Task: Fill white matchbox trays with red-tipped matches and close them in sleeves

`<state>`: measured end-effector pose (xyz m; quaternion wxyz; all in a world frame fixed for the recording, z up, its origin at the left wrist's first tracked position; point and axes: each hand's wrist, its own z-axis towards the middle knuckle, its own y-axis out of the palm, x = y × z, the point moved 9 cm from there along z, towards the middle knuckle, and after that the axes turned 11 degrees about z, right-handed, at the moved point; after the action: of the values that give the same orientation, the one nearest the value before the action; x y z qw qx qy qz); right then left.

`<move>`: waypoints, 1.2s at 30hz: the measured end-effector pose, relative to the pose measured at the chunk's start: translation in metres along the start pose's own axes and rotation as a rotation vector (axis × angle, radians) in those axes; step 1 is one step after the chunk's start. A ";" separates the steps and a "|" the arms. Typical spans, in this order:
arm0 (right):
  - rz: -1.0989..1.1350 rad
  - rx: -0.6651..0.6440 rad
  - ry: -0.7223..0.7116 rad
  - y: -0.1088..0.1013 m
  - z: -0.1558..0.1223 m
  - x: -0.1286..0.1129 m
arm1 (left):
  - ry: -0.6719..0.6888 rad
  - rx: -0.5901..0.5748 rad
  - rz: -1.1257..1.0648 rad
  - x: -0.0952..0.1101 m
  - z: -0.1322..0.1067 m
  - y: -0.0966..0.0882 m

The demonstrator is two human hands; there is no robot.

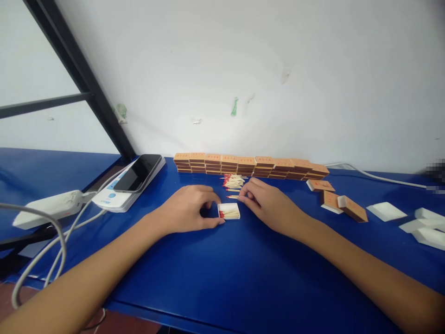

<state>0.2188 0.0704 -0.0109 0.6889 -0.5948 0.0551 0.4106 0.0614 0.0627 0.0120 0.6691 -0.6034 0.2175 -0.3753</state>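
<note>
White tray (228,206) sits held between parted fingers of the left hand (189,208), the right hand (264,204) pinching a match (232,197).

Free lane: blue tabletop (222,278), near side, btwn forearms (121,250), up to matchbox tray (228,206). L hand (189,208) blocks tray's L end; R hand (264,203) just off its upper R corner. Behind tray: match pile (234,180), then stacked boxes (247,162) (long, low row) bar the back. Far L: phone (141,171) on white device (114,202). R: loose boxes (353,209), white trays (386,211).
</note>
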 end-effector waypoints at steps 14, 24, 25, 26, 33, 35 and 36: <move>-0.017 -0.012 -0.012 0.004 0.001 0.004 | 0.000 -0.002 -0.004 0.001 0.000 -0.001; 0.063 0.000 -0.027 -0.005 -0.002 -0.012 | 0.009 0.005 -0.005 0.001 0.000 0.000; 0.079 -0.002 -0.041 -0.005 -0.004 -0.018 | 0.010 0.003 -0.005 0.001 0.000 0.001; 0.090 -0.016 -0.053 -0.003 -0.006 -0.024 | 0.011 0.002 -0.005 0.001 0.000 0.001; 0.114 0.067 -0.036 -0.010 0.000 -0.012 | 0.011 0.003 -0.004 0.002 0.000 0.000; 0.072 0.062 -0.014 -0.010 0.005 0.002 | 0.009 -0.001 -0.005 0.002 0.000 0.000; 0.052 0.048 -0.004 -0.008 0.007 0.008 | 0.007 -0.003 -0.006 0.002 0.001 0.000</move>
<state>0.2263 0.0803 -0.0071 0.6923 -0.5755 0.0790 0.4282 0.0629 0.0617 0.0121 0.6664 -0.6036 0.2187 -0.3791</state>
